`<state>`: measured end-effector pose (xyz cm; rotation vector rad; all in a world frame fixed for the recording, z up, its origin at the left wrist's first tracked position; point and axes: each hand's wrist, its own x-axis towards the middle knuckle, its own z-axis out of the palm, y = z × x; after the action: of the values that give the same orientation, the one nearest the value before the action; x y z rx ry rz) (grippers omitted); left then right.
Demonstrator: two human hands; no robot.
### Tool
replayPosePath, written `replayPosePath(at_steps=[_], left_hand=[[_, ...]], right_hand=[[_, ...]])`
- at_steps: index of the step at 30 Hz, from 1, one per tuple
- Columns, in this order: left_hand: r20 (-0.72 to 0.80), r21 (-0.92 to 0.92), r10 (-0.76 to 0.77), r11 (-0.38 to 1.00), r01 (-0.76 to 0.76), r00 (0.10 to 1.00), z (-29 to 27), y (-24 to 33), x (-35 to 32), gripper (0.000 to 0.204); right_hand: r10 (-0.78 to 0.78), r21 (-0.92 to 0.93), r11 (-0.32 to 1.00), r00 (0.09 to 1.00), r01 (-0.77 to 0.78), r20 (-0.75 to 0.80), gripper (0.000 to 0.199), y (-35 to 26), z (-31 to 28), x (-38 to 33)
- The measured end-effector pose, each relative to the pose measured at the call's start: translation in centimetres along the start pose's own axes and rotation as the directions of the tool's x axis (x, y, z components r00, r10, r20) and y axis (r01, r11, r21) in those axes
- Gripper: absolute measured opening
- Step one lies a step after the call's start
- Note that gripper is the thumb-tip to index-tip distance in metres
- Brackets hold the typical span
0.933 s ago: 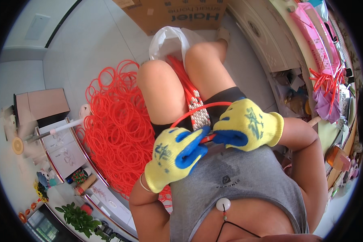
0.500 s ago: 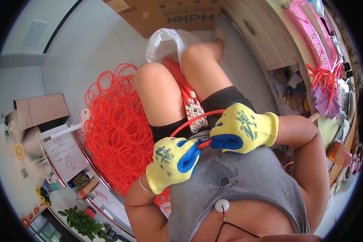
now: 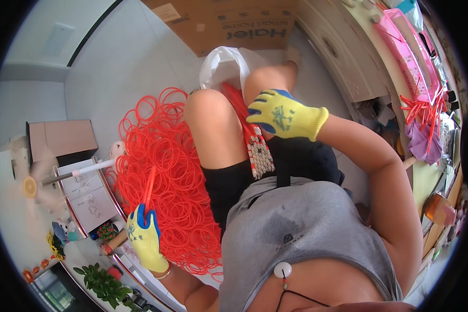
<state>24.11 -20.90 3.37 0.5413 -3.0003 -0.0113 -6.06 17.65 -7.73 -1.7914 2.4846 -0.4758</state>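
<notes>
L hand (image 3: 144,236) pinches a red loop (image 3: 150,190) by the big pile of red rings (image 3: 164,140) on the floor (image 3: 117,70). R hand (image 3: 285,114) bends over red tubes (image 3: 236,104) btwn the legs (image 3: 216,130); can't tell if it grips. White bag (image 3: 209,67) is just past.

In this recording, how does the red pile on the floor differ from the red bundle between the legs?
Shape: the pile is a tangle of loops; the bundle is fairly straight strands side by side.
Size: the pile spreads wide; the bundle is narrow.
Ends: the bundle shows whitish ends nearest the body; the pile shows none.
Shared: both are red and made of many thin lengths.
</notes>
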Motion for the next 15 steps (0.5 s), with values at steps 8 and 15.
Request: replayPosePath(at_steps=[8,15], left_hand=[[0.176,-0.218,-0.178,0.952,0.215,0.968,4.1,0.6,-0.9,0.031],[0.303,-0.938,0.077,0.198,0.284,0.950,3.1,14.8,4.5,0.034]], right_hand=[[-0.045,0.102,0.994,0.999,0.048,-0.031,0.045,0.7,2.7,2.3],[0.536,0.816,0.404,0.616,0.413,-0.578,0.036,2.7,-15.5,-2.0]])
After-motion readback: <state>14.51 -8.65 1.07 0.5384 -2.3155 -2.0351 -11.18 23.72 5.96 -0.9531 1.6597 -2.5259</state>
